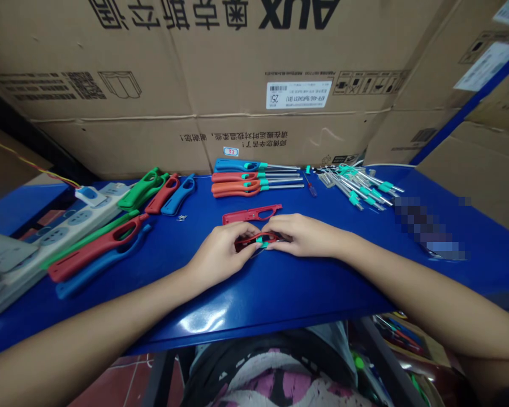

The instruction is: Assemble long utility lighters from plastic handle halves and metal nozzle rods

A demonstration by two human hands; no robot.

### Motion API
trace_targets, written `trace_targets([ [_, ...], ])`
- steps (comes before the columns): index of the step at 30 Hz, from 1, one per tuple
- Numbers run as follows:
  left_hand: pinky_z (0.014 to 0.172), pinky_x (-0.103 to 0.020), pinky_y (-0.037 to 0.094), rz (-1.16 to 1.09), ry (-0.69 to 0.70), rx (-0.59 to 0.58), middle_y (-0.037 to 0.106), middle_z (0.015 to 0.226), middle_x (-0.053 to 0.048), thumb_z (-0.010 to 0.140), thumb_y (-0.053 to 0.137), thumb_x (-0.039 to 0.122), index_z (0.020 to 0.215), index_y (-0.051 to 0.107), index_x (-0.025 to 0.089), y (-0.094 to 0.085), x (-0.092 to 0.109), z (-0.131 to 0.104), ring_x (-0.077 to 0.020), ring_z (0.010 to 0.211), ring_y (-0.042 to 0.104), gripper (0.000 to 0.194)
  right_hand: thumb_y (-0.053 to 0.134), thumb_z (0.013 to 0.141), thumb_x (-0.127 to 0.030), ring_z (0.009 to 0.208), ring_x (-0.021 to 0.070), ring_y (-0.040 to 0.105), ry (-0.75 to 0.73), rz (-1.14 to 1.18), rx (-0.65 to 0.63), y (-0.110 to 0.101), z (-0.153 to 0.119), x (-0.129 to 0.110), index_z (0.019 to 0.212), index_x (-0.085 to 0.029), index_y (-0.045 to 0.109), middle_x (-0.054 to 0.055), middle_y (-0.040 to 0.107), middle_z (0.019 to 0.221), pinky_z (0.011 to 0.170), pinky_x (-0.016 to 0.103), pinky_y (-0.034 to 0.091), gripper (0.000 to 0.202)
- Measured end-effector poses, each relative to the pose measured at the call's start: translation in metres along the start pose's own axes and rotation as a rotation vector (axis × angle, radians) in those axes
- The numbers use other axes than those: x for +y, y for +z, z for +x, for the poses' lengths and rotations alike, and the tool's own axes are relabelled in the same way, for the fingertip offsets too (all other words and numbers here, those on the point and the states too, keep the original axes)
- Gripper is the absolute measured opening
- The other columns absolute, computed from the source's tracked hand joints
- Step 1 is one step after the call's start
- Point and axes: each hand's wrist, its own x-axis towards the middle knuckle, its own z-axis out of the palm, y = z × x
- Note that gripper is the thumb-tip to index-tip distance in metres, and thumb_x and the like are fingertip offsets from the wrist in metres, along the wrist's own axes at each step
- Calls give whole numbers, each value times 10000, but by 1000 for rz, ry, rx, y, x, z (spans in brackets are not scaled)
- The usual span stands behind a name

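My left hand (223, 251) and my right hand (307, 234) meet at the middle of the blue table (280, 294). Both grip a red lighter shell with a teal part (257, 240) lying low on the tabletop. Just beyond my fingers lies a separate red shell half (251, 215). Much of the held piece is hidden by my fingers.
Finished long lighters (254, 178) lie in a row at the back. A heap of metal tubes with teal ends (356, 183) sits back right. Coloured handle shells (156, 192) and long shells (97, 249) lie left, beside white power strips (46, 237). Cardboard boxes (237, 73) wall the back.
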Motion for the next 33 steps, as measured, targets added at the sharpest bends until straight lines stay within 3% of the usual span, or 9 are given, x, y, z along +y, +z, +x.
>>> trace_targets([
  [6,792,-315,539,106,30,6,754,998,-43,911,660,251,1037,694,189,0,-1,0,-201,883,701,145,645,921,-239,833,169,612,10,-6,-18,-2,0,0,1096,-140,641,83,666,983,771,294,497,201],
  [12,861,-381,523,247,91,33,750,1021,-73,935,640,287,1097,707,187,-2,-5,1,-237,946,658,202,674,894,-295,1005,200,604,37,-37,-25,-13,-7,0,1251,-188,598,100,577,1184,889,333,504,380],
  [19,845,-385,523,314,73,38,712,1030,-77,955,613,325,1160,713,205,-1,-10,3,-236,937,619,258,649,917,-273,853,170,629,132,-61,-101,-25,-9,10,948,-188,666,45,688,971,734,273,452,93],
  [26,875,-372,537,221,-4,39,709,1060,-86,951,613,307,1144,722,188,0,-10,5,-229,973,658,251,668,904,-262,825,173,634,285,-147,-72,-18,-2,4,901,-192,662,33,722,940,664,254,371,71],
  [33,891,-410,521,328,53,23,674,1034,-91,977,563,338,1208,708,190,0,-12,4,-244,975,608,310,692,877,-278,803,158,636,259,-120,-56,-22,-5,4,863,-195,689,26,727,914,666,250,378,84],
])
